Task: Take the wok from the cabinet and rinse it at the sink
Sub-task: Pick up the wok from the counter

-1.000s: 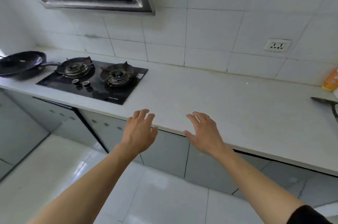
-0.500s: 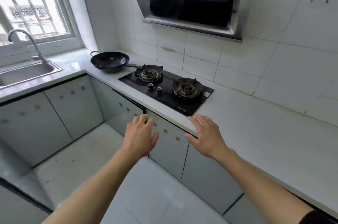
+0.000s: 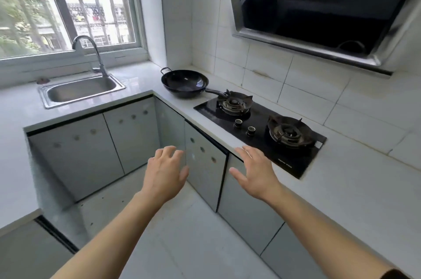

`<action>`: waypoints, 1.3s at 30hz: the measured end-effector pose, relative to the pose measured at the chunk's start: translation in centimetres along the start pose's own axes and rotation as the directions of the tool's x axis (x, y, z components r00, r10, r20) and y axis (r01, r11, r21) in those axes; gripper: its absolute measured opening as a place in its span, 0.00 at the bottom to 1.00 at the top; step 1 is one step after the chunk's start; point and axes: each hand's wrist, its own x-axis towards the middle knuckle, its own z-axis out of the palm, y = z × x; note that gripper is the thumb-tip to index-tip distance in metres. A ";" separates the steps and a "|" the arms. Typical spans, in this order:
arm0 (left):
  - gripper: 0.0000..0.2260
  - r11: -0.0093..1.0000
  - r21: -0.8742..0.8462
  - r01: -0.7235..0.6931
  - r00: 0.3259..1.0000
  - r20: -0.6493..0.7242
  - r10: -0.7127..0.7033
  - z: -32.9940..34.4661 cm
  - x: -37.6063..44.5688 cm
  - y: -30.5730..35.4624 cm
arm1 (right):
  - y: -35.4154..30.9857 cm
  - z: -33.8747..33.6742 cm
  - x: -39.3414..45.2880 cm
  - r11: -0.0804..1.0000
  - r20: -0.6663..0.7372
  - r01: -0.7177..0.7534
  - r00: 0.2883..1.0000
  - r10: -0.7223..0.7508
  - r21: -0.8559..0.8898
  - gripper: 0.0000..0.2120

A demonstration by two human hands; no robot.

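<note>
While both hands' fingers (image 3: 169, 153) stay spread and empty, the sink (image 3: 79, 90) and wok (image 3: 184, 82) have come nearer.

Wok (image 3: 185, 83) sits on counter (image 3: 341, 187) between sink (image 3: 82, 90) and stove (image 3: 259, 128)

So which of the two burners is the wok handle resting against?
The far burner, the one nearer the sink. The wok handle reaches its grate; the near burner has nothing touching it.
</note>
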 end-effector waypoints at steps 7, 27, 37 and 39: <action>0.20 0.999 0.028 0.045 0.999 0.001 -0.046 0.9 10.2 -5.1 | -0.3 3.8 12.9 0.996 -0.032 0.017 0.999 -0.014 0.093 0.29; 0.21 0.995 0.030 0.096 0.995 0.021 -0.097 3.4 38.4 -17.5 | 0.6 10.1 43.6 0.999 0.034 0.024 0.999 -0.025 0.029 0.31; 0.21 1.000 -0.022 0.016 1.000 0.022 -0.016 5.2 54.3 -26.4 | -1.5 12.7 57.8 0.997 -0.012 -0.072 0.997 0.071 -0.026 0.30; 0.21 0.999 -0.038 0.026 0.999 0.048 -0.024 5.8 56.5 -27.8 | -1.4 13.3 59.9 0.993 -0.021 -0.115 0.993 0.116 0.022 0.29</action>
